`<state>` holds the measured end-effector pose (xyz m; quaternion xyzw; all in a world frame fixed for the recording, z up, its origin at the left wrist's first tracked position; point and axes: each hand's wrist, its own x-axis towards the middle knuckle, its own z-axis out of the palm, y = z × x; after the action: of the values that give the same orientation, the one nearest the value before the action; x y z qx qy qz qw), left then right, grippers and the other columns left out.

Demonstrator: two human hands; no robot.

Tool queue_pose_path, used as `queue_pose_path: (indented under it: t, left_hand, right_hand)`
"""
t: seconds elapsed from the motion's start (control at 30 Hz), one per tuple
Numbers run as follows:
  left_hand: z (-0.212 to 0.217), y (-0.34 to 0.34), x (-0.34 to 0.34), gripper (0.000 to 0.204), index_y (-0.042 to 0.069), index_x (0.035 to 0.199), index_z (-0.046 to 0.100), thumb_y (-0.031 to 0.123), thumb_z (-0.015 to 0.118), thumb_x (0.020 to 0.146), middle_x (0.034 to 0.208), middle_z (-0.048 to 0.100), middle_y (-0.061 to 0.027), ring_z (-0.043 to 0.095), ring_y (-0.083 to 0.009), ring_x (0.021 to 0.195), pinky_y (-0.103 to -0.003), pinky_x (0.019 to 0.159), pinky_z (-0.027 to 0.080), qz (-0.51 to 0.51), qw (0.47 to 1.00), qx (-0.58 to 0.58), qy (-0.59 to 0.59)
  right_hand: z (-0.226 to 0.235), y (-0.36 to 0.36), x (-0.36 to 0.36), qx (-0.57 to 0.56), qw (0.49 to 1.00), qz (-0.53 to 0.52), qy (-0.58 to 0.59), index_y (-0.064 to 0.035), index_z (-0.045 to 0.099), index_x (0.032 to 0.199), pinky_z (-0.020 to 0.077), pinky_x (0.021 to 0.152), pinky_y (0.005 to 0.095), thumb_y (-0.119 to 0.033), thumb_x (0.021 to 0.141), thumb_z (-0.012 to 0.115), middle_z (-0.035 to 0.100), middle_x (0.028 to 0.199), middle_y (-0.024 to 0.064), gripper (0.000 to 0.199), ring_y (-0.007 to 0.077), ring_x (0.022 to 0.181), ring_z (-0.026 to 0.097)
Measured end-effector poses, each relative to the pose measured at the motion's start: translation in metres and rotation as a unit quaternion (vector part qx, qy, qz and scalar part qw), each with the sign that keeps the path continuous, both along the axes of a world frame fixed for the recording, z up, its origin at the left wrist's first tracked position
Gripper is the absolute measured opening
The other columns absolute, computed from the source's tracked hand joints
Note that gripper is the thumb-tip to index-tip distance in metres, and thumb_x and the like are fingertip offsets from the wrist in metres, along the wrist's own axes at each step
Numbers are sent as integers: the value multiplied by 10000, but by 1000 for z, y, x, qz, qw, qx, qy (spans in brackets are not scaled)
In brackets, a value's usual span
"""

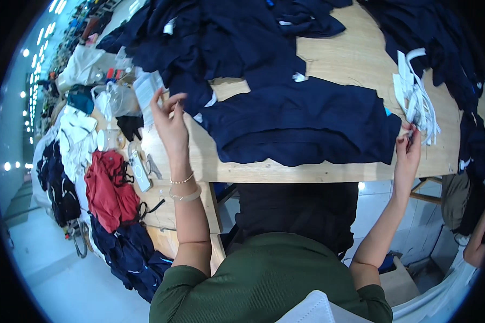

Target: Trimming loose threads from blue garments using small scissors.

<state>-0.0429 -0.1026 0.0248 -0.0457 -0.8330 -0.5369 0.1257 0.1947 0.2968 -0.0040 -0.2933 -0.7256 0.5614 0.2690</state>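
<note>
A folded navy garment (302,126) lies flat across the table in front of me. My left hand (171,121) is raised by its left end, fingers apart and holding nothing I can see. A bangle and a thin bracelet circle that wrist. Past the garment's right end is my right hand (408,148), its fingertips pinched together at the lower part of a bunch of white strips (412,97). A small greyish thing shows at those fingertips, too small to name. A bit of light blue (387,111) shows at the garment's right edge.
More navy garments (226,40) cover the far side of the wooden table (334,56). To the left are a red bag-like cloth (110,188), a white phone (140,171), a clear plastic bag (116,100) and white cloth (76,129). Another person's arm (477,242) shows at the right edge.
</note>
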Motion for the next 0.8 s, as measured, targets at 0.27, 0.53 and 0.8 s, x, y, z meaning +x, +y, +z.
queue_pose_path:
  t: [0.27,0.53,0.8]
  left_hand:
    - [-64,-64,33,270,6,1197,614,45,511,950,1125,647,-114,601,-173,1049,-279,874,486,1,994,-48,-103]
    - [-68,-24,23,293,-16,1209,600,26,570,920,884,636,-41,552,-71,768,-222,685,473,-83,975,73,-192]
    - [-46,15,49,264,-8,1131,585,65,655,887,1049,521,-34,503,-87,872,-205,722,437,-114,985,85,-99]
  right_hand:
    - [19,-104,-49,-211,929,305,-4,22,640,973,477,843,297,-158,965,521,672,941,99,216,147,885,620]
    - [-6,-227,-126,-438,796,417,-32,9,631,1162,385,981,295,-166,996,439,547,1352,114,307,130,1191,504]
    - [83,-136,-154,-279,900,271,198,-6,619,1180,401,859,195,-277,1023,431,628,1184,66,366,88,1051,526]
